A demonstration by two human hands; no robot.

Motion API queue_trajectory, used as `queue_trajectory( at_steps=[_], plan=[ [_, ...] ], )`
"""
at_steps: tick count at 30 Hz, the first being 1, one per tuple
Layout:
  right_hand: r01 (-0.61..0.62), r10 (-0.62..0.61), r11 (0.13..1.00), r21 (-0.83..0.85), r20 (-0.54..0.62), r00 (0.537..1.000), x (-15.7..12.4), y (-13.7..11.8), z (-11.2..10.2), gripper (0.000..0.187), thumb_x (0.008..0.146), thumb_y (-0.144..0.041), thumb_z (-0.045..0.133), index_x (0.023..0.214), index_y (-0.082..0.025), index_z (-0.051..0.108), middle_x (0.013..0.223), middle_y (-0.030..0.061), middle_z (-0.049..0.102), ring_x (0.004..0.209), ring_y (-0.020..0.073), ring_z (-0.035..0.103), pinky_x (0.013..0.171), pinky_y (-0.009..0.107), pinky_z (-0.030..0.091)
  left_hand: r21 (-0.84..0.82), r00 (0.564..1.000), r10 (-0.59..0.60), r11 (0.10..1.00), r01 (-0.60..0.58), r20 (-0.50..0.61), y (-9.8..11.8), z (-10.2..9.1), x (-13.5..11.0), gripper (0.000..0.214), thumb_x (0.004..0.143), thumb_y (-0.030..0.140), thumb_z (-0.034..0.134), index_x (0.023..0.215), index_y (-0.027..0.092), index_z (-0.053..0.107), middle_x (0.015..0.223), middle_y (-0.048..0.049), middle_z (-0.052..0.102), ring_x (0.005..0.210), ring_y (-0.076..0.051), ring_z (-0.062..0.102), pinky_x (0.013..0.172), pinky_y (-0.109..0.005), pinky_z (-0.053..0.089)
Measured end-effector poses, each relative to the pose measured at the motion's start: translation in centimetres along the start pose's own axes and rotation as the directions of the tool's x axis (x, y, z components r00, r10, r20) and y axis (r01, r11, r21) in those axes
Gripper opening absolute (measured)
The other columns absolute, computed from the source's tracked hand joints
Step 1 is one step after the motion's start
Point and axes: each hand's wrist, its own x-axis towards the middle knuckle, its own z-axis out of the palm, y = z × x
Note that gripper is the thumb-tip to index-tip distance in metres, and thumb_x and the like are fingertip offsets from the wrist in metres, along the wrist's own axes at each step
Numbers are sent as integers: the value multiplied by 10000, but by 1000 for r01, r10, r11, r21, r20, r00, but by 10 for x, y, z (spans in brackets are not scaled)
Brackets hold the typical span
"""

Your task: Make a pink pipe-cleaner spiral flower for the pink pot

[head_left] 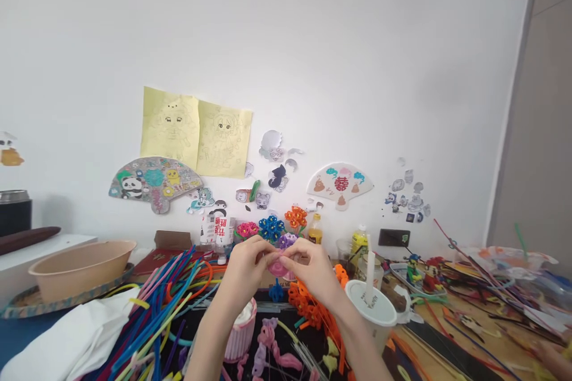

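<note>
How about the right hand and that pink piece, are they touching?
Touching. In the head view, fingertips of the right hand pinch the pink piece, no gap.

Two yellow drawings [196,131] hang on the white wall above a panda fan [154,181] and a white fan [339,183]. At the left sits a beige bowl [83,268], with a white cloth [75,333] before it. Loose pipe cleaners [165,303] lie beside them. A lidded cup [373,309] with a straw stands to the right.
</note>
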Motion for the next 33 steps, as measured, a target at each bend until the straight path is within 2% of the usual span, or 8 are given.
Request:
queue_trajectory(
  at_steps=[5, 13, 23, 27, 33],
  plan=[
    [-8, 8, 1000, -10, -38, 999, -14, 4, 15, 158, 785, -302, 678, 724, -159, 708, 689, 23, 632, 613, 169, 548, 565, 266, 420, 58, 997, -73, 996, 73, -6, 1, 3, -16, 213, 859, 180, 512, 709, 172, 663, 730, -47, 618, 695, -197, 586, 650, -292, 405],
    [-38, 38, 999, 3, -129, 991, -52, 13, 31, 225, 802, -372, 677, 746, -160, 724, 700, 52, 700, 627, 195, 579, 572, 271, 417, 73, 990, -135, 988, 139, -47, 3, 14, -55, 247, 899, 238, 458, 762, 183, 655, 812, -64, 656, 770, -209, 616, 708, -304, 427],
    [-57, 67, 996, 76, -133, 989, -57, 32, 37, 301, 769, -453, 707, 719, -157, 727, 650, 39, 686, 586, 180, 562, 540, 259, 412, 106, 983, -185, 977, 185, -9, -4, 11, -52, 199, 836, 191, 543, 685, 181, 671, 711, -43, 662, 688, -194, 609, 643, -279, 400],
    [-80, 96, 990, 112, -143, 985, -62, 36, 34, 318, 757, -476, 716, 731, -159, 739, 665, 44, 695, 595, 183, 572, 552, 264, 432, 138, 979, -203, 970, 200, 9, 1, 15, -53, 191, 843, 197, 550, 714, 178, 690, 689, -39, 651, 649, -185, 583, 626, -277, 385],
    [-114, 140, 974, 194, -130, 982, -67, 44, 29, 348, 712, -515, 742, 721, -167, 735, 692, 59, 711, 644, 214, 621, 599, 297, 488, 218, 970, -241, 945, 242, -32, 13, 26, -61, 195, 857, 151, 530, 737, 180, 682, 720, -32, 620, 677, -172, 571, 618, -263, 358]
  ],
)
